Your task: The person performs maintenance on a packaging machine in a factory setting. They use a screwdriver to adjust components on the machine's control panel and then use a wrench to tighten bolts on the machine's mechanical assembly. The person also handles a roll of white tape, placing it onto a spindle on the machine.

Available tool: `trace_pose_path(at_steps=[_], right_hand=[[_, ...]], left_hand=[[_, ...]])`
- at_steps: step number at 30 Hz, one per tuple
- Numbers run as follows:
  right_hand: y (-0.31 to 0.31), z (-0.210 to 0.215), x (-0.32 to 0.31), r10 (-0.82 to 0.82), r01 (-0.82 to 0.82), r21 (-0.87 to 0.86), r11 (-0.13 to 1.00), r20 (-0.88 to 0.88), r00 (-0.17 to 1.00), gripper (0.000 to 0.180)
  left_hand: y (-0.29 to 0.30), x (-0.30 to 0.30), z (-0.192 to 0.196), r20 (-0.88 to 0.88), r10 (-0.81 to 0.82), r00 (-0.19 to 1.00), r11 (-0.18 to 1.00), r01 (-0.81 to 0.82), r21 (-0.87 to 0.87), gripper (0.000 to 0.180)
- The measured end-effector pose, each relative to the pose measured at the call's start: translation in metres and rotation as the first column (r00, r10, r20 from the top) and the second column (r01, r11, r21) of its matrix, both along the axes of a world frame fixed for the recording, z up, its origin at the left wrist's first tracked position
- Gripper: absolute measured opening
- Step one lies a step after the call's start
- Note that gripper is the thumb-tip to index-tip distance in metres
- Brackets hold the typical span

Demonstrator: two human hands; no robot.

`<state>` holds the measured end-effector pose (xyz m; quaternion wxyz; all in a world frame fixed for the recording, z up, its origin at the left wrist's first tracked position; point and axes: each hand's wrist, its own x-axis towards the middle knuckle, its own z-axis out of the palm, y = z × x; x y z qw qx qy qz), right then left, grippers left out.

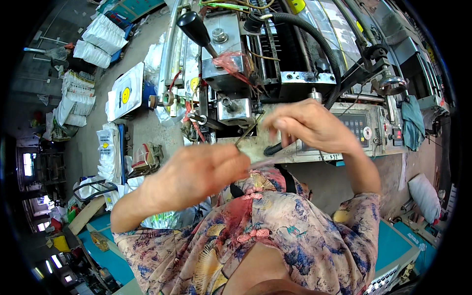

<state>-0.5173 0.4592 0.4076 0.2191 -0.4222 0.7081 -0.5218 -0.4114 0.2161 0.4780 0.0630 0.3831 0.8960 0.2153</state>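
Note:
Both my hands are raised in front of my chest, at the near edge of a metal machine. My left hand, blurred, has its fingers pressed together. A thin dark strip slants up from beside its fingertips toward the machine, and a faint translucent streak lies just right of them; whether either is held I cannot make out. My right hand hovers before the control panel, palm down, fingers bent and smeared by motion. A nut-topped metal block is between and beyond the hands.
A black-knobbed lever rises at the machine's far left, with red plastic film tied near its base. A black corrugated hose arches down beyond my right hand. White bag stacks stand at left; a green cloth hangs at right.

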Motion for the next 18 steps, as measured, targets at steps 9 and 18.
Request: trace_pose_path(at_steps=[9, 18], right_hand=[[-0.026, -0.068, -0.004, -0.277, 0.283, -0.078, 0.956, -0.563, 0.779, 0.03], [-0.032, -0.077, -0.013, -0.234, 0.236, 0.06, 0.97, -0.045, 0.971, 0.025]], left_hand=[[-0.006, 0.01, 0.004, 0.152, 0.015, 0.988, 1.0, -0.012, -0.026, 0.02], [-0.013, 0.019, -0.003, 0.061, 0.087, 0.994, 0.995, -0.084, -0.054, 0.024]])
